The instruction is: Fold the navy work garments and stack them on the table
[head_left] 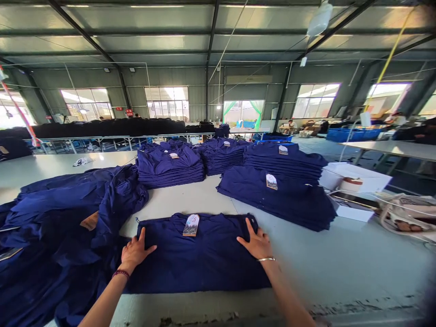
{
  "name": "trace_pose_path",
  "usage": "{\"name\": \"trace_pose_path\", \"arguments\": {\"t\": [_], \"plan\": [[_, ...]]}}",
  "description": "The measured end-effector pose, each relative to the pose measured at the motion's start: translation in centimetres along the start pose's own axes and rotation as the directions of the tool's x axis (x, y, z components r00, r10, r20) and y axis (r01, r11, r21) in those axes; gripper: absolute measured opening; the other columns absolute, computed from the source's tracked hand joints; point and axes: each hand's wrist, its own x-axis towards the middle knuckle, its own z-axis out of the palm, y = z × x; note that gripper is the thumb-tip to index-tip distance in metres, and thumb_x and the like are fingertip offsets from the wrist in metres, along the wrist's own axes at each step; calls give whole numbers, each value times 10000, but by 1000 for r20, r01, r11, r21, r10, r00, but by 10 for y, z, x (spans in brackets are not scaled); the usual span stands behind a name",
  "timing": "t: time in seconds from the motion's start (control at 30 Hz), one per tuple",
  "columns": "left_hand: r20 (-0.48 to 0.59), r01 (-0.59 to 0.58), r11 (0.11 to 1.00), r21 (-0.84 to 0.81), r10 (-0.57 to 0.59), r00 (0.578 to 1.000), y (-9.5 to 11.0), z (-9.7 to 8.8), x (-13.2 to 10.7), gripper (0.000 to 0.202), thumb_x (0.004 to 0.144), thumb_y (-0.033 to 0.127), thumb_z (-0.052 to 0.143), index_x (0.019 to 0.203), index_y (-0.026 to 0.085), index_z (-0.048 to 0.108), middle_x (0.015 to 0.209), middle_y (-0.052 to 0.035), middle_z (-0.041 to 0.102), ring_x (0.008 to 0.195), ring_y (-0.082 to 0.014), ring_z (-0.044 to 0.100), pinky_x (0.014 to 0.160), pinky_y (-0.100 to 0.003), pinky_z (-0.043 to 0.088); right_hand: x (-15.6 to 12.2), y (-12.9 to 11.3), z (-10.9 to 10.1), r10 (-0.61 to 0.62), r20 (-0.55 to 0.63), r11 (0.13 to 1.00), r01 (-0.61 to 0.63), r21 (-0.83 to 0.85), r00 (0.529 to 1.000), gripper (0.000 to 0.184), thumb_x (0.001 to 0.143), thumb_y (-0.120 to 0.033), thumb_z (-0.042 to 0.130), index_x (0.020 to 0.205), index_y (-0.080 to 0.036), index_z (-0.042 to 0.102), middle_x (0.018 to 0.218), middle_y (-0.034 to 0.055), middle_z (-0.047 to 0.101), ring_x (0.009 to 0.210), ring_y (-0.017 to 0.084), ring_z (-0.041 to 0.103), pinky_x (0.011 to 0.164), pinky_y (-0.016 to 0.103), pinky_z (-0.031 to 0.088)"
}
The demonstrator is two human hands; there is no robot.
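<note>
A folded navy garment [204, 259] lies flat on the table in front of me, with a printed hang tag [191, 225] at its top middle. My left hand [135, 248] rests on its left edge, thumb and forefinger spread apart. On the upper right corner lies my right hand [257, 243], its fingers also spread. Both hands touch the cloth without gripping it. Unfolded navy garments [68, 236] are heaped to the left, close to my left forearm. A stack of folded navy garments [275, 200] with a tag on top stands beyond my right hand.
More folded navy stacks [170, 165] stand farther back on the pale table [361, 268]. A white box [354, 177] and a beige bag [408, 213] sit at the right. Dark garments [112, 127] cover another table behind. People sit in the background.
</note>
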Motion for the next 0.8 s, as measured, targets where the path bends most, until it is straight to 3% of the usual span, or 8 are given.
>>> {"name": "trace_pose_path", "arguments": {"t": [0.1,0.2,0.3,0.4,0.53,0.63,0.8], "plan": [[3,-51,997,60,51,999,10,-3,0,770,910,442,447,1574,155,183,1241,-207,637,1194,-331,605,990,-450,437,-9,-5,6,-147,-68,989,147,-2,987,733,911,-401,542,1563,-311,219,1266,155,585,1055,284,628,954,409,451],[36,-172,985,16,172,985,23,-9,1,735,898,222,443,1579,177,169,1154,-145,669,1098,-247,658,990,-365,451,-16,-12,10,-229,-90,971,234,41,969,607,884,-218,545,1459,-385,448,1207,84,603,986,227,639,933,340,480],[23,-301,953,-21,302,953,42,-13,-1,748,825,44,399,1545,226,313,1162,-104,654,1043,-201,670,986,-296,458,-20,-15,10,-338,-117,934,349,82,934,571,853,-98,498,1306,-424,614,1231,52,591,1022,206,624,951,311,488],[-6,-354,935,32,355,935,68,-21,-2,753,797,-11,327,1468,302,463,1231,-88,606,1024,-220,672,952,-322,488,-22,-14,1,-396,-137,908,410,91,908,589,860,-48,441,1241,-441,658,1251,43,583,1090,193,594,954,288,488],[-56,-456,884,104,463,885,111,-48,-1,781,781,-10,309,1407,405,521,1283,-8,580,1083,-256,638,972,-363,498,-19,-2,-27,-402,-200,908,417,37,894,568,898,-63,419,1239,-451,655,1282,44,579,1128,191,566,917,265,498],[-151,-566,813,134,582,799,147,-75,3,705,798,25,372,1368,393,565,1321,-15,567,1167,-286,587,981,-369,508,-11,14,-55,-419,-277,905,423,-50,865,519,911,-93,458,1242,-438,658,1282,58,587,1117,201,562,860,260,515],[-280,-707,649,282,760,586,219,-117,14,581,865,60,444,1356,342,574,1282,-89,544,1128,-279,591,901,-357,542,15,48,-103,-431,-398,902,376,-211,810,488,905,-93,491,1226,-410,676,1250,76,601,1043,208,553,723,236,508]]}}
